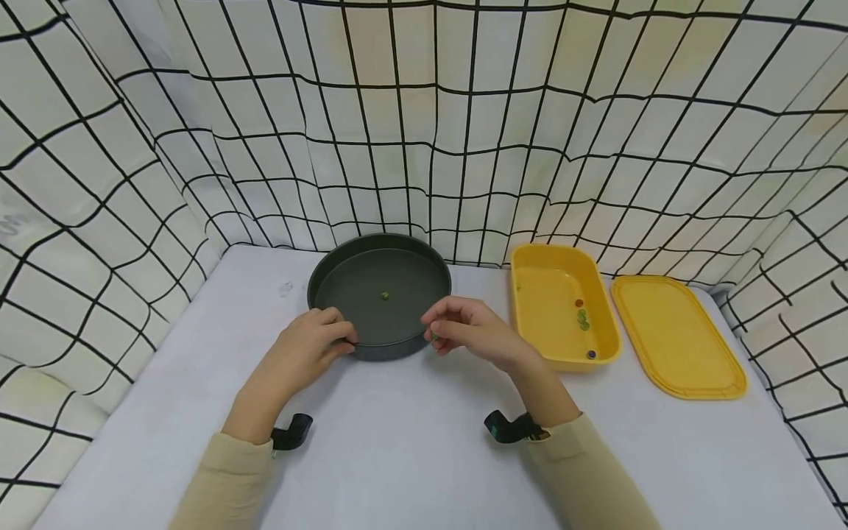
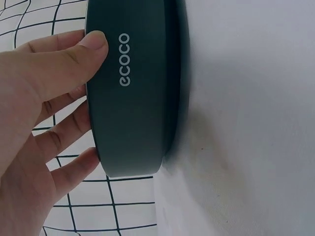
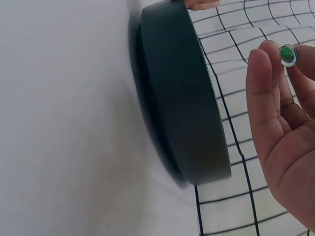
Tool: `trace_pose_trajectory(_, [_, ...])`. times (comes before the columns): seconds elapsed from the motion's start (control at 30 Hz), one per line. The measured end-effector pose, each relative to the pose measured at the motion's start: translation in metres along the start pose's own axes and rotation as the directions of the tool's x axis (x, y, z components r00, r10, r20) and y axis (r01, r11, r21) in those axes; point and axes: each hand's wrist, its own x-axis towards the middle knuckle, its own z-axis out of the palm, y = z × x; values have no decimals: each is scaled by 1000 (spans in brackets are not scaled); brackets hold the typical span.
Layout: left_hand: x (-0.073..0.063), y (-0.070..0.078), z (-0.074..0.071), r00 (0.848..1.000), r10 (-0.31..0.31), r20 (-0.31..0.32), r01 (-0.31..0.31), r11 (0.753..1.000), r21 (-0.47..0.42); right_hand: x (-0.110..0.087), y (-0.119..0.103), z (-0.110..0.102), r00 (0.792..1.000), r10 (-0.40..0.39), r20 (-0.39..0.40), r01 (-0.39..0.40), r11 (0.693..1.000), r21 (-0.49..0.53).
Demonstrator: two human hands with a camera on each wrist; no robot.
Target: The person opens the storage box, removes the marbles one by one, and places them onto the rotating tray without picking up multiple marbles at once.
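While the left hand (image 1: 314,346) grips the near rim of the dark pan (image 1: 358,316), center of frame, the right hand (image 1: 470,331) pinches a green-streaked glass marble (image 3: 288,55) near the pan's lower right edge. Smooth glass probably slips easily, so a light, firm pinch and a steady rim seem best. Head view: fingers mostly cover marble; can't tell if it's over or beside the rim. Right wrist view cuts off right hand.
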Motion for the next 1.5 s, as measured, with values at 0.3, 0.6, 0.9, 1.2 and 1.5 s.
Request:
trace_pose_trajectory(0.3, [-1,-5,0,999,42,-33,-42,999,-1,41,-8,21,1000,7,26,-7,1000,-10])
trace_pose_trajectory(0.6, [0,-5,-1,999,28,-36,-29,1000,-10,76,-7,35,997,69,46,-67,997,-46])
trace_pose_trajectory(0.9, [-1,-5,-1,1000,4,-16,-4,1000,-11,97,2,48,977,167,129,-141,972,-188])
trace_pose_trajectory(1.2, [-1,-5,-1,1000,0,-18,0,1000,-20,103,1,51,960,234,153,-160,909,-385])
trace_pose_trajectory(1.5, [-1,-5,0,1000,2,-22,-3,999,-36,103,-3,53,949,277,151,-151,818,-554])
